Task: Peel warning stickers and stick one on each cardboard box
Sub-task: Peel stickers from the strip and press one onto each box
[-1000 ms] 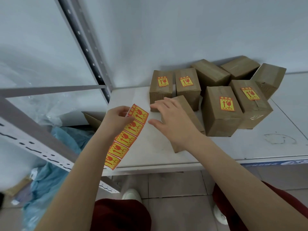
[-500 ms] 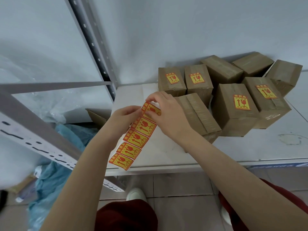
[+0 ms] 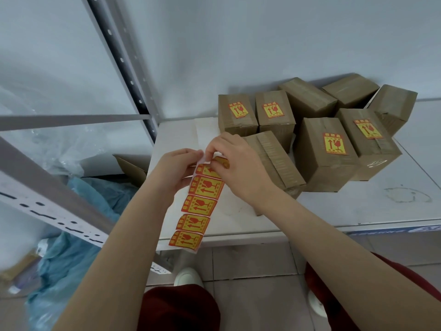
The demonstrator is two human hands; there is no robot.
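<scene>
- While the sticker strip hangs from both hands toward 7 o'clock, its top sticker sits partly curled off the white backing, with four more below it.
- Handling: thin, floppy paper, near weightless. The glue side will cling to itself if folded. Best taken by one free corner (keeps adhesive off the fingertips).
- Left hand: pinches the backing's upper edge, forearm raised from 7 o'clock.
- Right hand: fingers curled, pinching the top sticker's edge, seemingly thumb and forefinger, though the knuckles hide the contact.
- Nearest bare box lies at 3 o'clock of the right hand on the table. Four boxes toward 1 o'clock already carry labels.
</scene>
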